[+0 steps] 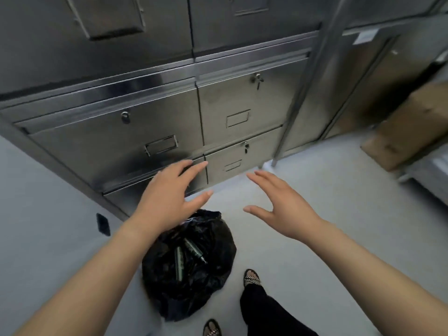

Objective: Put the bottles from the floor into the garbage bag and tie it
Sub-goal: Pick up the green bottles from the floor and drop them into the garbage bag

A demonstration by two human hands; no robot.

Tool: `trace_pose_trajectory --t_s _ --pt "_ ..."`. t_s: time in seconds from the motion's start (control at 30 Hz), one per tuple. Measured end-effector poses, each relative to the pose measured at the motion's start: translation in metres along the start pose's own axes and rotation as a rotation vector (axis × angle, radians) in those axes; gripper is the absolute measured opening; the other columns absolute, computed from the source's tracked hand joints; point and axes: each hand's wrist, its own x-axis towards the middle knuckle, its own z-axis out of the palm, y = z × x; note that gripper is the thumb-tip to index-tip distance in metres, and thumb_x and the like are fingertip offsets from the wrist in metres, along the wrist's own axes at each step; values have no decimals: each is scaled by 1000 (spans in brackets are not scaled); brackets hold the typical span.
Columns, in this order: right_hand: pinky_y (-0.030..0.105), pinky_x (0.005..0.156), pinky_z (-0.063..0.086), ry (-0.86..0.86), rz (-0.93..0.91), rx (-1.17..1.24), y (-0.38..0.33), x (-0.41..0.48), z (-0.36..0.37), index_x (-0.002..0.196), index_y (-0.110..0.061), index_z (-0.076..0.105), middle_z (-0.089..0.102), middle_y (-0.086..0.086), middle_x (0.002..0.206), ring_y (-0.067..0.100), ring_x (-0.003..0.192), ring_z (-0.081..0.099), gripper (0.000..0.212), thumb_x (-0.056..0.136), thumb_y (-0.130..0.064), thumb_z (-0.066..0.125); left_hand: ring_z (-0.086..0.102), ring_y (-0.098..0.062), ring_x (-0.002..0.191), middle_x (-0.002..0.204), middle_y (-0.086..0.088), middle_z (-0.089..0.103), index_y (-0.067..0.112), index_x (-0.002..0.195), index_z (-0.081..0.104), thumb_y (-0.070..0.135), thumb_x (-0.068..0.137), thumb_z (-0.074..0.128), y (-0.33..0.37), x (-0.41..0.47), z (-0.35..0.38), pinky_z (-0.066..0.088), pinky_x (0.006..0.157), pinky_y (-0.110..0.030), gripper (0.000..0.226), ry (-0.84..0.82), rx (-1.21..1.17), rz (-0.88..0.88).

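Observation:
A black garbage bag stands on the pale floor below me, its mouth loose and open. Inside it lie two greenish bottles side by side. My left hand hovers above the bag's far rim with straight, spread fingers and holds nothing. To its right my right hand is also held out over the floor with spread fingers, empty and apart from the bag.
A steel cabinet with locked drawers stands right behind the bag. Cardboard boxes lean at the right under a metal shelf. My feet in patterned sandals stand beside the bag. A small dark object lies on the floor at left.

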Motion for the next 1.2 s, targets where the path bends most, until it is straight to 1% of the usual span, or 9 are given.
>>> trace_pose_trajectory --t_s 0.17,0.33,0.5,0.57,0.7,0.8,0.93,1.07,1.2 --pt "27 110 26 147 289 13 18 -98 -19 143 -36 27 24 -7 153 14 138 28 71 82 -56 57 35 -18 136 146 0 40 38 141 35 71 75 33 66 9 12 33 110 -47 74 -105 -62 257" --pt "24 109 26 243 569 32 39 -198 -35 142 -36 29 28 -8 151 11 136 30 67 83 -54 57 36 -19 135 146 -2 41 37 141 36 59 84 51 152 14 40 32 110 -45 63 -196 -106 493" --pt "16 102 24 371 802 84 51 -288 -41 139 -36 33 33 -14 147 6 132 33 64 83 -53 57 38 -18 133 147 3 40 42 141 32 66 80 41 224 6 78 37 106 -39 66 -345 -97 683" --pt "16 102 25 412 874 103 58 -322 -41 140 -36 33 33 -13 147 6 132 33 64 83 -54 57 42 -19 130 146 2 41 41 141 32 65 80 41 254 0 98 38 106 -39 67 -400 -85 756" --pt "22 109 26 461 1005 135 80 -390 -43 140 -34 33 33 -11 148 7 134 32 66 82 -55 57 37 -17 134 144 1 43 38 141 34 62 82 45 329 -16 138 36 108 -40 65 -458 -79 889" --pt "21 110 24 489 1072 152 104 -440 -48 141 -32 33 32 -10 149 7 136 30 67 82 -55 56 37 -17 134 144 2 43 38 141 33 62 82 45 390 -32 169 36 107 -39 65 -496 -80 953" --pt "27 111 27 524 1119 200 144 -500 -58 141 -32 33 34 -10 148 8 135 32 67 82 -54 57 35 -15 135 145 4 41 38 142 31 62 83 44 461 -53 206 36 107 -38 64 -543 -49 997" --pt "24 110 27 549 1116 219 188 -541 -70 140 -28 34 36 -9 147 9 134 34 67 83 -51 59 39 -16 132 145 4 42 38 142 31 62 84 44 517 -60 234 38 105 -39 64 -548 -6 1015" --pt "24 110 27 560 1120 251 229 -564 -83 141 -27 35 35 -9 147 8 134 33 67 84 -51 58 48 -16 122 141 6 46 36 140 35 58 85 46 560 -57 252 41 93 -30 60 -545 -43 1007"
